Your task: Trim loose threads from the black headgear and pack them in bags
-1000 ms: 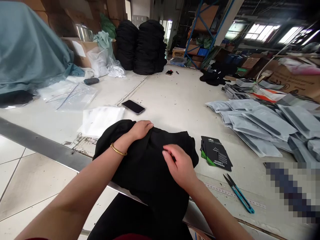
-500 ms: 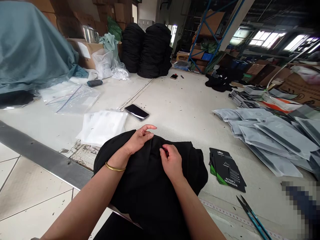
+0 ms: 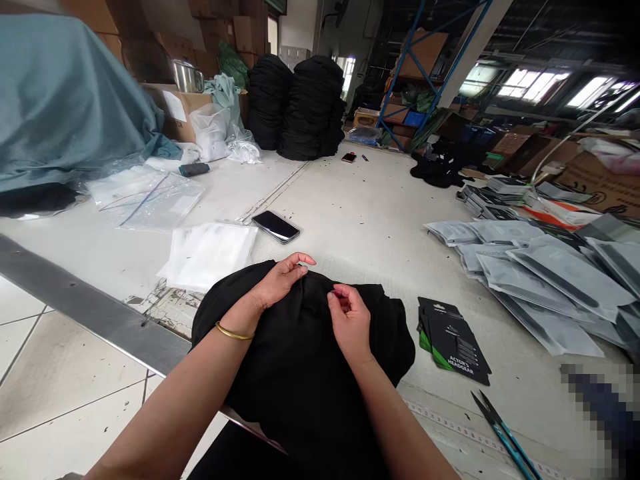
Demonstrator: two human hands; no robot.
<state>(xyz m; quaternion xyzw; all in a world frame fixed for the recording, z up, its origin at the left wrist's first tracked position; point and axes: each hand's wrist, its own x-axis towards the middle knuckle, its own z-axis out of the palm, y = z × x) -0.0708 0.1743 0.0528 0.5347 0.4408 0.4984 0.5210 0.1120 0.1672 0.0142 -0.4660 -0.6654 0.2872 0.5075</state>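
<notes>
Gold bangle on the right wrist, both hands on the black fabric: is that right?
No: the head view shows the gold bangle on the left wrist, not the right. The left hand and the right hand are on the black fabric.

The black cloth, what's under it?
The black cloth hangs over the table's metal edge. The edge shows on both sides of it, but the part beneath the cloth is covered, so whatever else lies under there cannot be seen.
</notes>
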